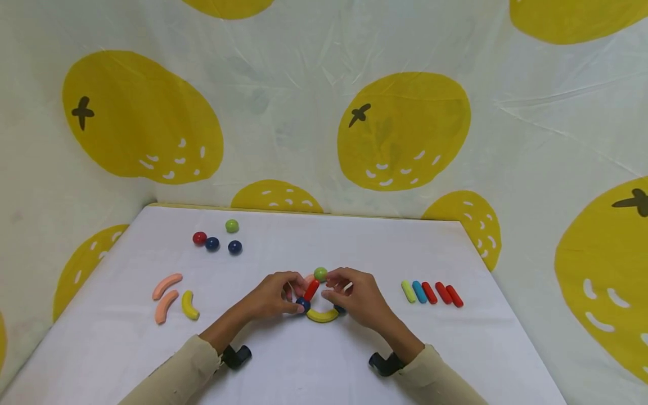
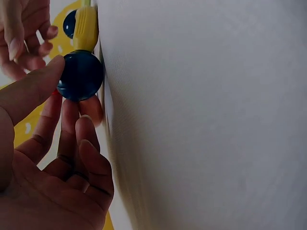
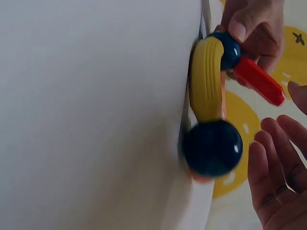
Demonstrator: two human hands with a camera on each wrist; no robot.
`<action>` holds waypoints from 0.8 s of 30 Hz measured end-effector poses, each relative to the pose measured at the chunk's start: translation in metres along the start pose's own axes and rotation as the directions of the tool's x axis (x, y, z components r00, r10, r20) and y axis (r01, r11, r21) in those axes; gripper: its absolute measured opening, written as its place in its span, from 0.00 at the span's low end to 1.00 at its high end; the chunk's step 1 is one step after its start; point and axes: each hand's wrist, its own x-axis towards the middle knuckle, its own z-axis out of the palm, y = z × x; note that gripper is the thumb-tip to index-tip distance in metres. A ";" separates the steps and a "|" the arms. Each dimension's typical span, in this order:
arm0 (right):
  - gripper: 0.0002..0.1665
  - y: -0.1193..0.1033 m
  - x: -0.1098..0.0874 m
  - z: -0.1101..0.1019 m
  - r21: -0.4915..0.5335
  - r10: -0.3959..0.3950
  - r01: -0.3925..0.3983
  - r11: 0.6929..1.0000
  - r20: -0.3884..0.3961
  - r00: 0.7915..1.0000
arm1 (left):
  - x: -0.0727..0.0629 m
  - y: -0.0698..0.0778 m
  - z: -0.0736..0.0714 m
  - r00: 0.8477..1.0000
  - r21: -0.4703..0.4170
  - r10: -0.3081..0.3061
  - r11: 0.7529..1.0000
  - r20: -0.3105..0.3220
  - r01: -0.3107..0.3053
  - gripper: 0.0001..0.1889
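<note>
My left hand (image 1: 275, 293) holds a dark blue ball (image 2: 80, 75), thumb on one side and fingers on the other. A red stick (image 3: 259, 81) slants up from this ball. A yellow curved piece (image 1: 322, 316) joins it to a second dark blue ball (image 3: 213, 148). Behind stand a green ball (image 1: 320, 274) and a pink curved piece (image 1: 309, 279), partly hidden by the hands and the stick. Beside the stick, my right hand (image 1: 358, 293) hovers with loosely bent fingers, nothing between them; its fingertips (image 3: 268, 136) are apart from the pieces.
At the back left lie a red ball (image 1: 199, 238), a green ball (image 1: 232, 225) and two blue balls (image 1: 235, 247). Pink curved pieces (image 1: 166, 306) and a yellow one (image 1: 190, 305) lie left. Several short sticks (image 1: 428, 293) are lined up right on the white table (image 1: 314, 371).
</note>
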 end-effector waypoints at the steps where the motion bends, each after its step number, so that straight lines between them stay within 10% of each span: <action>1: 0.19 -0.001 0.003 0.004 0.011 -0.005 0.005 1.000 0.009 1.000 | 0.000 -0.001 0.000 1.000 0.002 0.004 1.000 -0.002 -0.004 0.18; 16: 0.15 -0.008 0.009 0.025 0.083 -0.040 0.036 0.996 0.053 0.998 | -0.003 -0.001 -0.002 1.000 0.096 0.007 0.995 -0.011 -0.006 0.13; 24: 0.15 -0.010 0.000 0.026 0.031 -0.195 0.193 0.981 0.081 0.977 | -0.004 0.000 -0.002 1.000 0.117 0.006 0.993 -0.026 -0.003 0.13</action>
